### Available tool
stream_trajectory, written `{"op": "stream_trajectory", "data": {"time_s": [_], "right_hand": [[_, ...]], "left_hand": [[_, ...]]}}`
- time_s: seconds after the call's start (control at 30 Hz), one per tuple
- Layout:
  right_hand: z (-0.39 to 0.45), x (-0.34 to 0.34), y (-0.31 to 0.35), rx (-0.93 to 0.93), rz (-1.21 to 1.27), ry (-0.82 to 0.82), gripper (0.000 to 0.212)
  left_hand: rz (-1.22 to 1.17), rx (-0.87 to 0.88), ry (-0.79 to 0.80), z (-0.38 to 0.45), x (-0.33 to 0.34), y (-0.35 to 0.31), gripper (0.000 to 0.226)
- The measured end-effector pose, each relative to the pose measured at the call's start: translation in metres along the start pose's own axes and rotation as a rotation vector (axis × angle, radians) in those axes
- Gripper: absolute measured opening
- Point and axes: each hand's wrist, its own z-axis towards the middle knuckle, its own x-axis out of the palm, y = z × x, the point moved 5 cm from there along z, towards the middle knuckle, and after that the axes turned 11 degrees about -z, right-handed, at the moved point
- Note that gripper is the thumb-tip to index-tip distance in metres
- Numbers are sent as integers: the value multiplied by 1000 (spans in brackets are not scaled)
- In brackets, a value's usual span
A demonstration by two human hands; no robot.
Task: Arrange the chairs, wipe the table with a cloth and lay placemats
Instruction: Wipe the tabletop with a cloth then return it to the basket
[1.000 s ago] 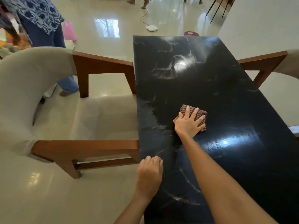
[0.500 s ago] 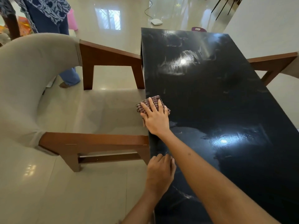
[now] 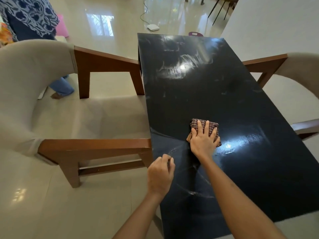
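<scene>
Wiping is the step in hand, judging from the streaks on the black table (image 3: 198,100), which runs from near to far in the middle of the scene. One armchair (image 3: 51,107) stands at its left edge, and a second armchair (image 3: 293,69) at its right. The right hand (image 3: 203,140) presses with flat, spread fingers on the folded checked cloth (image 3: 204,125), which lies on the near-middle of the top. The left hand (image 3: 160,175) rests at the near left edge, fingers curled, holding nothing. The far half looks smeared, so the next move probably calls for longer strokes there. No placemats are visible.
</scene>
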Motion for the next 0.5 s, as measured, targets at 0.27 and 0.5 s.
{"op": "stream_trajectory", "data": {"time_s": [0.27,0.5], "right_hand": [[-54,1,117,-473,-17,-23,49],[-97,9,113,-685,-98,-64,48]], "left_hand": [[-44,-113,-170,-17,-41,24,23],[7,-149,-192,-22,-54,37,10]]}}
